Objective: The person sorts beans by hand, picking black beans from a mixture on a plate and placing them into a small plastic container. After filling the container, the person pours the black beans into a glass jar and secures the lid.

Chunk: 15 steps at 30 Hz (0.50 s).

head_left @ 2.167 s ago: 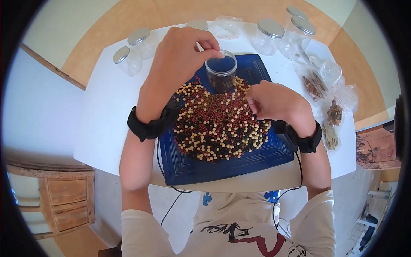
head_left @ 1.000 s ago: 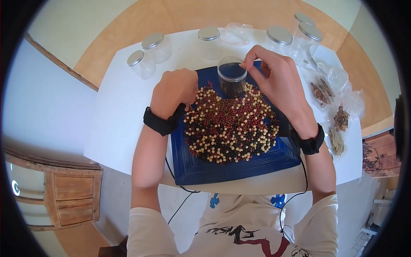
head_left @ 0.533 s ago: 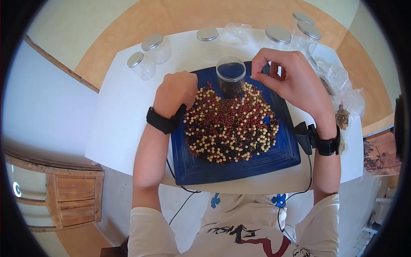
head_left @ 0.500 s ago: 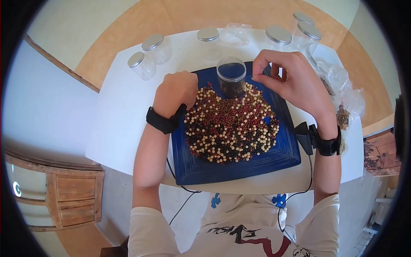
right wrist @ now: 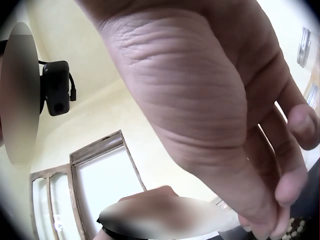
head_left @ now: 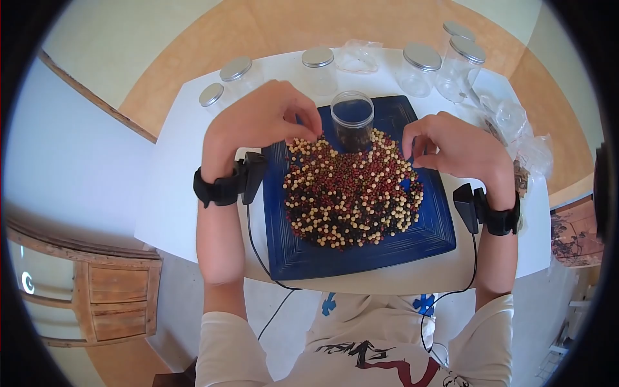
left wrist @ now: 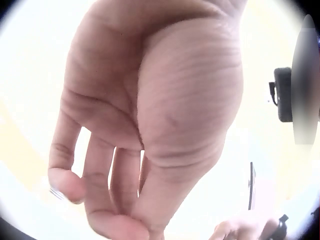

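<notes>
Blue tray [head_left: 296,255] on a white worktop [head_left: 164,187] carries the open clear jar [head_left: 353,129], partly filled with something dark; mixed beans [head_left: 351,197] lie heaped on the jar's near side. The left hand [head_left: 264,119] hovers left of the jar, the right hand [head_left: 461,148] right of it, thumbs and fingertips narrowly together; I cannot tell whether either pinches anything. Silver-lidded jars [head_left: 422,71] stand farther back than the jar.

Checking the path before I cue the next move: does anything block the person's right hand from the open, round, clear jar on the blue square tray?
Nothing visible blocks it. Between the right hand and the clear jar lie only low mixed beans and blue tray; the left hand is beyond the jar.
</notes>
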### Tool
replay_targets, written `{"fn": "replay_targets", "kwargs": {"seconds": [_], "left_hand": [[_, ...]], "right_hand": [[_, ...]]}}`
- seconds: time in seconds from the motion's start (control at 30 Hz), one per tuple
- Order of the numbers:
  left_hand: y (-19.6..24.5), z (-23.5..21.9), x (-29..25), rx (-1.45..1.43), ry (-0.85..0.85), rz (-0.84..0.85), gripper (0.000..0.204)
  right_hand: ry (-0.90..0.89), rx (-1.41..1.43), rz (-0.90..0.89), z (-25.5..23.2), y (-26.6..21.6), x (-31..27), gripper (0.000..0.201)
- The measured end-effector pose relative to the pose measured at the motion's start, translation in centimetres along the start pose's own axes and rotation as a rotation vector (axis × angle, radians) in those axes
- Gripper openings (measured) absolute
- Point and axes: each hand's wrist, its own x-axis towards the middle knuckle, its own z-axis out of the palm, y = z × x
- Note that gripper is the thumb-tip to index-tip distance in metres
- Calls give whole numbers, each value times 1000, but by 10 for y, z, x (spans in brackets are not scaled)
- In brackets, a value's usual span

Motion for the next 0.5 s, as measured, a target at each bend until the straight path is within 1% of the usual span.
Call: {"fn": "replay_targets", "kwargs": {"seconds": [0.07,0.1,0.17,0.2,0.27,0.3,0.37,0.43,0.5], "left_hand": [[7,-2,-3,-81,155,107,11],[7,-2,-3,-80,154,108,11],[5,-1,-2,-84,262,137,8],[5,0,0,-84,262,138,8],[4,2,6,-20,387,82,7],[4,2,5,-22,385,81,7],[2,3,7,26,284,89,10],[-3,7,10,12,243,128,11],[-7,11,14,8,208,159,11]], "right_hand": [[-21,-18,37,2,1,2,10],[-49,-37,72,3,2,2,10],[-69,-35,86,5,1,3,11],[-90,-31,101,5,1,3,11],[-89,-45,108,5,-1,3,11],[-86,-59,114,5,-1,3,11],[-94,-50,112,6,1,5,10],[-104,-43,117,7,4,6,10],[-131,-44,51,13,4,11,9]]}}
